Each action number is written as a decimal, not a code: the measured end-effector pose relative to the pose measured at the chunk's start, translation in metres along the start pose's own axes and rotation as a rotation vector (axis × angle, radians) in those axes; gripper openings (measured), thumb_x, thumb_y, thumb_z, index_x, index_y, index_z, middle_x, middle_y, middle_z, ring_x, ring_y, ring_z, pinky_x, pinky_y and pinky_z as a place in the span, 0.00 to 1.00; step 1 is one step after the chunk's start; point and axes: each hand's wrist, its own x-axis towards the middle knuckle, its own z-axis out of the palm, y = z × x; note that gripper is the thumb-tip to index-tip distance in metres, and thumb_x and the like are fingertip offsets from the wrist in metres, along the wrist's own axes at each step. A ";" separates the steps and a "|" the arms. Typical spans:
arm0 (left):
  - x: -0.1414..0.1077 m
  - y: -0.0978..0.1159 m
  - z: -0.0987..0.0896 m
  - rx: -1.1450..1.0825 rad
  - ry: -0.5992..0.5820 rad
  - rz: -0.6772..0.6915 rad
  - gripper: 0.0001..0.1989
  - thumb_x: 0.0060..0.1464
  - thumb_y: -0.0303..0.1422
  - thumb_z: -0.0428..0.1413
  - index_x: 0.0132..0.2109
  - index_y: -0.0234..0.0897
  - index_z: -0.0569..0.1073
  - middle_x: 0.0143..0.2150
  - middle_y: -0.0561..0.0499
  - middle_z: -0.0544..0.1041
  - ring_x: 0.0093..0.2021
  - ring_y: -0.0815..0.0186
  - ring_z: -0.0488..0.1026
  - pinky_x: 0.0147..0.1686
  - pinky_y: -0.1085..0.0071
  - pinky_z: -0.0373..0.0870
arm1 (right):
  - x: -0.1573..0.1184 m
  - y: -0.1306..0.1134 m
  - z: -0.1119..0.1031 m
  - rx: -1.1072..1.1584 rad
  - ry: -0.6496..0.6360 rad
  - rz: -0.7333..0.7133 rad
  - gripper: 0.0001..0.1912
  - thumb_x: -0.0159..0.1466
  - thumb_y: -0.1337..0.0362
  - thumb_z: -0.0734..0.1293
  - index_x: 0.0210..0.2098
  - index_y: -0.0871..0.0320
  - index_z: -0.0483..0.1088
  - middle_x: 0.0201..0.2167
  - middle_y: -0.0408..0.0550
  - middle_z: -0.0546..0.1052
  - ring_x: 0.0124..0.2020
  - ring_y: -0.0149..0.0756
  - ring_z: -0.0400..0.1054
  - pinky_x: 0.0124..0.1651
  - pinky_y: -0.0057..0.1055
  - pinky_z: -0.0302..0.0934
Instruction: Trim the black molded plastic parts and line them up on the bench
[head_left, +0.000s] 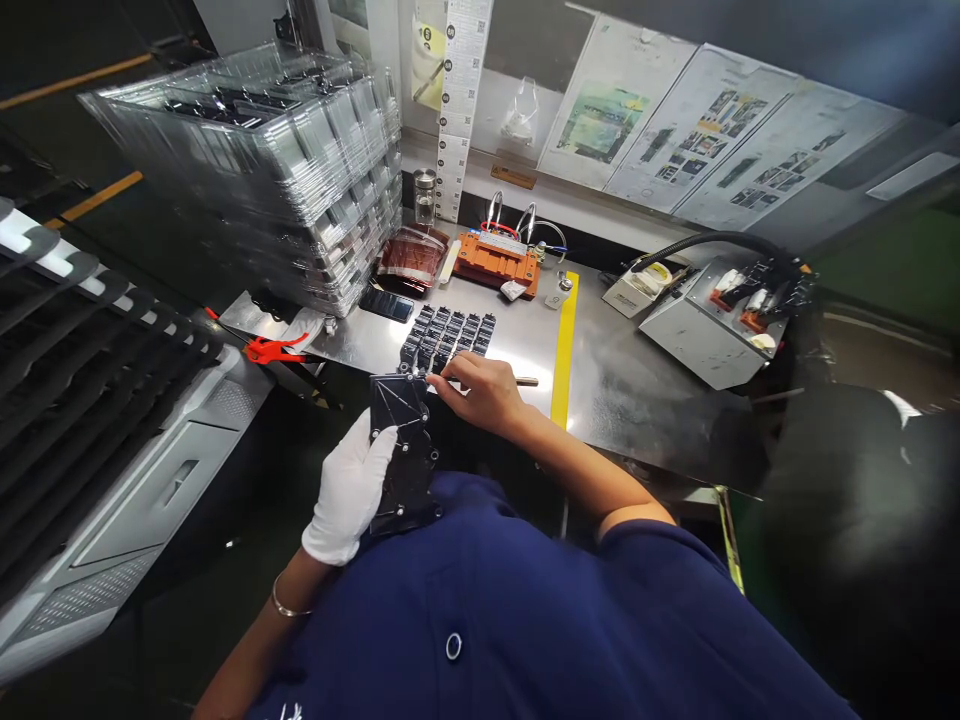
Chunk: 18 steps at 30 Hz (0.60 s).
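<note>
My left hand (349,490), in a white glove, grips a flat black plastic housing (405,480) by its left side, thumb on its face. The housing is ribbed, with several small light round spots, and is held upright close to my body. My bare right hand (484,393) is closed in a pinch at the housing's upper right corner; what its fingertips hold is hidden. A thin metallic rod (528,381) shows just beyond that hand; whether it is held or lies on the table, I cannot tell. Rows of small black parts (450,335) sit on the table behind the housing.
Stacked clear plastic trays (330,190) stand at the left, beside a phone (387,304). An orange fixture (497,262) sits at the back. Yellow tape (562,370) crosses the metal table (622,400); a grey box device (709,330) is at right. A red air gun (274,349) hangs left.
</note>
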 end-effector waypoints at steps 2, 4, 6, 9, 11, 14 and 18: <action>-0.001 0.002 0.000 -0.009 -0.017 -0.001 0.27 0.57 0.46 0.58 0.60 0.37 0.75 0.57 0.46 0.79 0.57 0.52 0.75 0.61 0.61 0.67 | 0.000 0.001 -0.001 -0.012 -0.001 -0.001 0.20 0.71 0.53 0.60 0.29 0.57 0.71 0.26 0.45 0.72 0.27 0.28 0.65 0.30 0.27 0.49; -0.001 0.003 0.001 -0.013 -0.029 -0.009 0.28 0.56 0.46 0.58 0.60 0.36 0.75 0.57 0.45 0.79 0.56 0.52 0.75 0.60 0.61 0.68 | 0.001 0.001 -0.002 -0.023 -0.004 -0.002 0.21 0.72 0.53 0.60 0.29 0.58 0.72 0.26 0.45 0.73 0.27 0.28 0.65 0.30 0.27 0.49; -0.001 0.004 0.000 -0.010 -0.034 -0.005 0.28 0.57 0.46 0.58 0.60 0.36 0.75 0.57 0.45 0.80 0.56 0.53 0.75 0.60 0.61 0.68 | 0.000 0.001 -0.002 -0.028 -0.005 -0.005 0.21 0.72 0.53 0.60 0.29 0.58 0.72 0.26 0.45 0.73 0.27 0.28 0.65 0.30 0.28 0.49; -0.002 0.004 0.000 0.000 -0.038 0.016 0.27 0.57 0.45 0.58 0.60 0.36 0.75 0.57 0.46 0.79 0.57 0.53 0.75 0.61 0.61 0.67 | -0.001 0.001 -0.002 -0.042 -0.005 -0.001 0.21 0.72 0.53 0.59 0.29 0.58 0.71 0.25 0.45 0.73 0.26 0.28 0.64 0.30 0.27 0.48; -0.002 0.004 0.001 -0.001 -0.032 0.022 0.26 0.57 0.44 0.58 0.59 0.36 0.75 0.58 0.46 0.79 0.59 0.53 0.74 0.62 0.62 0.66 | 0.000 0.000 0.000 -0.058 -0.014 0.013 0.21 0.72 0.53 0.59 0.28 0.58 0.71 0.26 0.45 0.73 0.26 0.28 0.64 0.30 0.28 0.48; -0.004 0.003 0.003 -0.012 -0.028 0.023 0.26 0.57 0.44 0.58 0.59 0.37 0.76 0.58 0.46 0.79 0.59 0.53 0.74 0.63 0.62 0.65 | 0.001 -0.001 0.003 -0.076 -0.020 0.066 0.21 0.72 0.53 0.60 0.28 0.58 0.71 0.26 0.45 0.73 0.26 0.29 0.63 0.29 0.28 0.47; -0.005 0.002 0.004 0.000 -0.031 0.027 0.26 0.58 0.44 0.58 0.60 0.36 0.75 0.58 0.45 0.79 0.58 0.53 0.75 0.61 0.62 0.67 | 0.000 -0.003 0.003 -0.023 0.020 0.120 0.20 0.71 0.53 0.61 0.29 0.58 0.71 0.25 0.44 0.72 0.26 0.28 0.63 0.30 0.27 0.49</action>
